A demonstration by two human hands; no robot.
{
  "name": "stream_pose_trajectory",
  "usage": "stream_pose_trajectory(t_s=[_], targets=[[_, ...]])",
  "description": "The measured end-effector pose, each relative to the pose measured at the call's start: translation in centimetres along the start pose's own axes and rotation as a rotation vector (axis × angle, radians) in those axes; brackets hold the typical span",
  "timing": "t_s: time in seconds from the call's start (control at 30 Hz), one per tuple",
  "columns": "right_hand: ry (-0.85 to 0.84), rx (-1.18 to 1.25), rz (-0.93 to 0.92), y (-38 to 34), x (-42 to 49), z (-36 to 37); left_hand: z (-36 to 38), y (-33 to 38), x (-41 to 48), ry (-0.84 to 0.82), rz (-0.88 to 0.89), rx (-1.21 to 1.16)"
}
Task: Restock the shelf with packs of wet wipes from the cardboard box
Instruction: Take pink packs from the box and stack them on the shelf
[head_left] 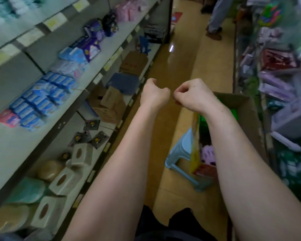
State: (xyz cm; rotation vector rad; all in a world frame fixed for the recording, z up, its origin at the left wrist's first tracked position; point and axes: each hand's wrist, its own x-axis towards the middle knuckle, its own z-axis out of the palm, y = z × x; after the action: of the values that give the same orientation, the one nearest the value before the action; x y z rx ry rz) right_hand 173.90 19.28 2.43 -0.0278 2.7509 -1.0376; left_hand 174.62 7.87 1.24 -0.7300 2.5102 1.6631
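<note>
Shop aisle point(182, 66), left hand point(155, 94) and right hand point(193, 97) both clenched, empty, near cardboard box point(248, 113).

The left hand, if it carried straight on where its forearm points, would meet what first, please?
Nothing near: the left hand points up the aisle over open floor. Farther on it may reach the shelf's end panel, but depth is unclear.

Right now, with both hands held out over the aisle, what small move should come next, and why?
Probably lower the right hand into the cardboard box for a green pack: it and the left hand are curled, seemingly empty, and the box sits open below that forearm.
</note>
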Motion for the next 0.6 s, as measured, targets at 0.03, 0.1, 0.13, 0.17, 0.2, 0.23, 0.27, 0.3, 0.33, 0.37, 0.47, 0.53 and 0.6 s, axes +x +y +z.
stream_pose_trajectory(t_s=[0.03, 0.1, 0.13, 0.17, 0.2, 0.23, 0.27, 0.3, 0.33, 0.37, 0.47, 0.53, 0.6], targets=[[0.001, 0.007, 0.028, 1.9, 0.0, -1.2, 2.0, 0.5, -0.4, -0.028, 0.002, 0.008], [0.01, 0.008, 0.075, 5.4, 0.1, -3.2, 5.9, 1.2, -1.0, -0.079, 0.005, 0.028], [0.016, -0.001, 0.096, 7.1, 0.2, -4.0, 7.6, 1.4, -1.2, -0.102, 0.002, 0.034], [0.023, -0.012, 0.118, 8.6, 0.2, -4.8, 9.3, 1.7, -1.4, -0.121, -0.005, 0.04], [0.033, -0.016, 0.139, 10.1, 0.3, -5.6, 11.0, 1.9, -1.5, -0.136, -0.01, 0.045], [0.043, -0.013, 0.159, 11.5, 0.4, -6.2, 12.6, 2.2, -1.7, -0.154, -0.016, 0.052], [0.049, -0.006, 0.178, 12.9, 0.5, -6.8, 14.0, 2.4, -1.8, -0.175, -0.024, 0.057], [0.049, 0.005, 0.201, 14.2, 0.7, -7.4, 15.3, 2.6, -1.9, -0.2, -0.039, 0.06], [0.048, 0.02, 0.223, 15.3, 0.9, -7.8, 16.5, 2.7, -1.9, -0.222, -0.053, 0.06], [0.053, 0.036, 0.245, 16.3, 1.2, -8.2, 17.5, 2.9, -1.8, -0.241, -0.065, 0.058], [0.063, 0.086, 0.28, 19.3, 2.1, -9.1, 20.2, 3.0, -1.2, -0.299, -0.086, 0.069], [0.047, 0.107, 0.319, 21.4, 2.6, -9.1, 21.8, 2.7, -0.5, -0.328, -0.108, 0.095], [0.027, 0.115, 0.384, 23.5, 3.2, -8.8, 23.5, 2.0, 0.5, -0.355, -0.146, 0.11]])
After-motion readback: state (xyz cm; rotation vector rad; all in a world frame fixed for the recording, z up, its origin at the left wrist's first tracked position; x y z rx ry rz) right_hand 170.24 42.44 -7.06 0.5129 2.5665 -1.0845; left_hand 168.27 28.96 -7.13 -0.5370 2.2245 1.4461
